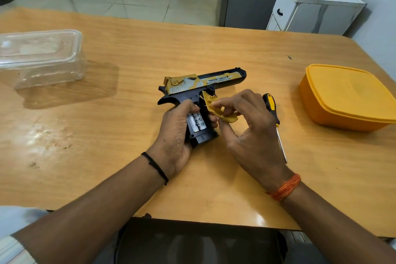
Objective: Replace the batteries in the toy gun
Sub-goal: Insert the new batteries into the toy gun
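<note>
Head view shows the toy gun (199, 90) lying on its side on the wooden table (128, 53), its barrel pointing away and to the right of the left hand (175, 135), its grip running back toward the person. The left hand wraps around that grip, fingers curled over its far edge, holding it steady with the open battery bay facing up; two white batteries (196, 122) lie side by side in the bay, their long axis along the grip. Just to the right, the right hand (246, 126) pinches the yellow cover (218, 109) between thumb and fingertips, tilted up and apart from the bay. A screwdriver (273, 113) lies on the table just beyond the right hand, its shaft pointing back toward the person. Whether the cover is going on or coming off cannot be told; either way the bay lies directly left of the cover, and the right hand is the nearer one to work it.
</note>
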